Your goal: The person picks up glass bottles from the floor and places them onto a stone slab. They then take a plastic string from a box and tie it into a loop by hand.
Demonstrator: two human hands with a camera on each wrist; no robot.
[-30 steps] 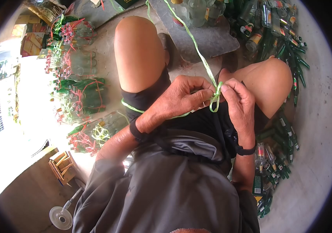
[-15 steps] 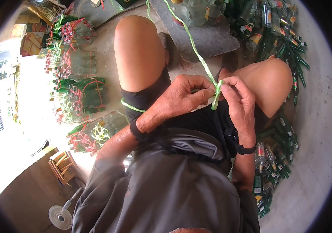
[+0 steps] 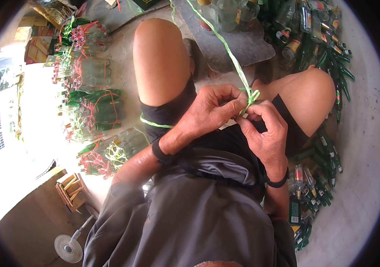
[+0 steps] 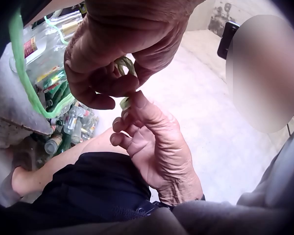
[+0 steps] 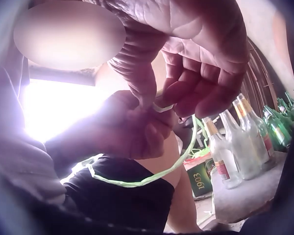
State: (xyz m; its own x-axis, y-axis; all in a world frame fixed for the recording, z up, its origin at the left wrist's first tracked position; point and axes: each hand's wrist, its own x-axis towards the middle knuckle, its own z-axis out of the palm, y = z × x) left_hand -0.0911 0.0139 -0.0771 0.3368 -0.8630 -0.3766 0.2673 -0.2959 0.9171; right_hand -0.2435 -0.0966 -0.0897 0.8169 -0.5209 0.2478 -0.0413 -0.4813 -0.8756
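On the near side of the grey slab [image 3: 254,49], L hand [image 3: 212,110] pinches the green twine [image 3: 254,95] btwn thumb & forefinger, beside a small loop; R hand [image 3: 266,133] pinches it w/ thumb & fingertips just below, prob. so one grip steadies the loop & the other controls the strand. Twine's long run crosses the slab, w/ some slack. Clear bottles [image 5: 244,147] stand upright on the slab, prob. for easy reach; bottle heap [image 3: 291,46] to its R

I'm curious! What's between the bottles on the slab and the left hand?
Head view: between the bottles and left hand lie bare slab, green string and floor.
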